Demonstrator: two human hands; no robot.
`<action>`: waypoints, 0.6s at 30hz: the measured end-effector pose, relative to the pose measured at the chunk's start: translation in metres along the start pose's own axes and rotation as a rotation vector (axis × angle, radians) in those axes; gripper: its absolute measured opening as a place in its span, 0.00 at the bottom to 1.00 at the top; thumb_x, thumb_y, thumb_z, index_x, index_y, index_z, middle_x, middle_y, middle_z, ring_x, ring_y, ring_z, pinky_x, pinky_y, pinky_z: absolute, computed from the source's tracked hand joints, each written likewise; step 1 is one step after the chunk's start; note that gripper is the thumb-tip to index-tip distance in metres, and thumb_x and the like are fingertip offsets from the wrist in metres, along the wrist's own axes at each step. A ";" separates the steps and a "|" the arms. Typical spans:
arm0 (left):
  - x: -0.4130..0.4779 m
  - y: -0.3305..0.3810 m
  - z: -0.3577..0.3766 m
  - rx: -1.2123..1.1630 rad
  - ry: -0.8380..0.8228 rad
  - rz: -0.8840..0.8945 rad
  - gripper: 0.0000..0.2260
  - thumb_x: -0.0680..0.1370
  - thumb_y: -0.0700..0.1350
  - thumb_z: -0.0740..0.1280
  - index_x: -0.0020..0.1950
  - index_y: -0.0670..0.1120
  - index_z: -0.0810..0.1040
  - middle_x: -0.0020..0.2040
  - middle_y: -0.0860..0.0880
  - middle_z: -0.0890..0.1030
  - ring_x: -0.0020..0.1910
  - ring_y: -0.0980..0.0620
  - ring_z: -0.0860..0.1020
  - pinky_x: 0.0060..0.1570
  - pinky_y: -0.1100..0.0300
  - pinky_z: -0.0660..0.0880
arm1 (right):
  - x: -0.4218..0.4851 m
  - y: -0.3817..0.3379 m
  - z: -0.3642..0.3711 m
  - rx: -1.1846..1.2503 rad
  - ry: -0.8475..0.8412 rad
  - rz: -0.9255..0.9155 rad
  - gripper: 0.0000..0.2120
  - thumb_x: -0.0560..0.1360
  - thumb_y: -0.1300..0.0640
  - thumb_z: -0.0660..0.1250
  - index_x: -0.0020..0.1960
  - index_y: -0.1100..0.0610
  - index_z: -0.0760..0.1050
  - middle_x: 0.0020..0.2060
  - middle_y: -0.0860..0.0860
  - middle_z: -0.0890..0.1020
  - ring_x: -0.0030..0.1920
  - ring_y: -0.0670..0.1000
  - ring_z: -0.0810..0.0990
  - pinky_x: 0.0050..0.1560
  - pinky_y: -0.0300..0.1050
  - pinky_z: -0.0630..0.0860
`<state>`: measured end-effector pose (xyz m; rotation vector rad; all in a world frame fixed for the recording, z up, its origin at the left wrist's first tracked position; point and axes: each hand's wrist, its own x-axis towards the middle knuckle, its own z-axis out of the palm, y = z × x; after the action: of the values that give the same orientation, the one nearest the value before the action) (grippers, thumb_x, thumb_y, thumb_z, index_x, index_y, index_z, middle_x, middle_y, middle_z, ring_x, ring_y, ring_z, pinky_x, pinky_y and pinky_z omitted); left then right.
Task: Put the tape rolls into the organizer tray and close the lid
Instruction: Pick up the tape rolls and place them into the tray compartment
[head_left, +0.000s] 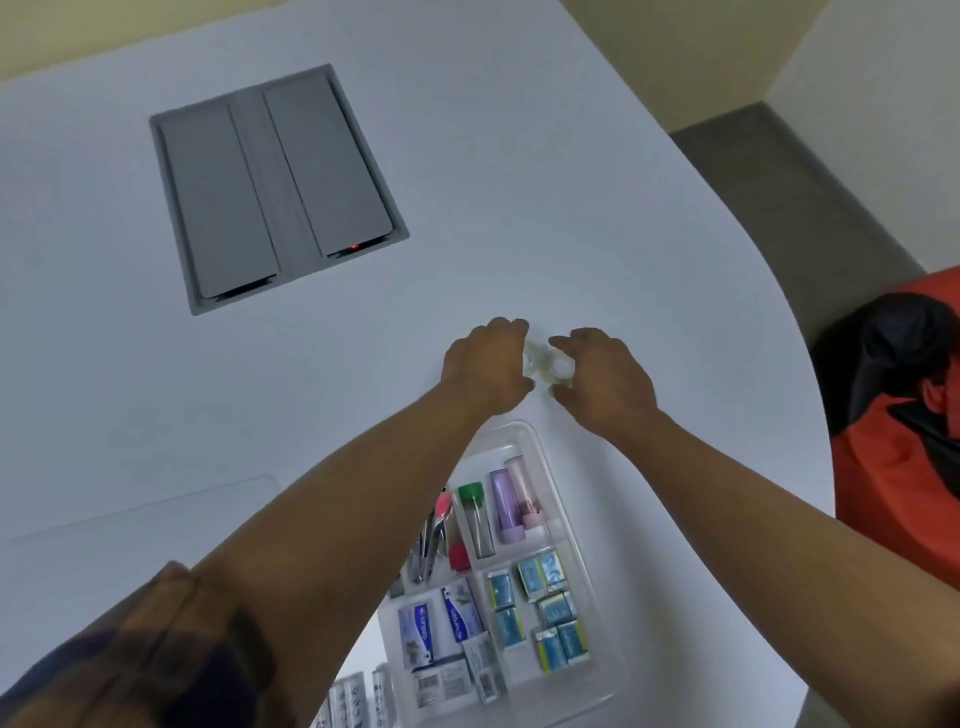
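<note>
Two small clear tape rolls lie side by side on the white table (571, 182), just beyond the organizer tray. My left hand (485, 366) curls around the left tape roll (533, 358), most of which it hides. My right hand (602, 384) has its fingers around the right tape roll (562, 369). The clear organizer tray (582, 525) stands open near me, its compartments filled with small packets, tubes and tools. The clear lid (156, 509) lies flat on the table to the left.
A grey recessed cable hatch (275, 187) is set into the table at the far left. The table's curved edge runs along the right, with an orange seat (893, 467) and a dark bag (893, 343) beyond it. White tubes (358, 696) lie by the tray's near left.
</note>
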<state>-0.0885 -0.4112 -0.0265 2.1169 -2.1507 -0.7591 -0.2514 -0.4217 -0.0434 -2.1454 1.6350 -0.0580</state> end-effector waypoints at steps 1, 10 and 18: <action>0.004 0.001 0.004 0.016 -0.032 0.019 0.28 0.73 0.50 0.72 0.70 0.47 0.68 0.66 0.45 0.74 0.63 0.43 0.74 0.59 0.49 0.73 | 0.001 0.002 0.002 -0.019 -0.008 -0.005 0.27 0.71 0.52 0.71 0.69 0.49 0.70 0.68 0.54 0.71 0.63 0.58 0.71 0.56 0.55 0.76; 0.009 -0.007 0.013 0.090 0.010 0.054 0.22 0.73 0.47 0.69 0.65 0.45 0.71 0.60 0.45 0.73 0.56 0.43 0.76 0.49 0.51 0.73 | -0.008 0.006 0.009 -0.097 0.008 -0.074 0.21 0.71 0.56 0.69 0.63 0.48 0.74 0.54 0.52 0.78 0.51 0.56 0.76 0.42 0.47 0.75; -0.020 -0.030 -0.016 -0.174 0.135 -0.104 0.25 0.68 0.52 0.74 0.61 0.44 0.76 0.58 0.45 0.72 0.52 0.43 0.77 0.49 0.53 0.75 | -0.023 -0.004 0.001 0.027 0.097 0.012 0.26 0.66 0.48 0.71 0.62 0.53 0.72 0.52 0.53 0.77 0.50 0.56 0.78 0.42 0.48 0.76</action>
<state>-0.0531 -0.3955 -0.0168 2.1368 -1.8504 -0.7567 -0.2541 -0.3987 -0.0376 -2.1425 1.6910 -0.1814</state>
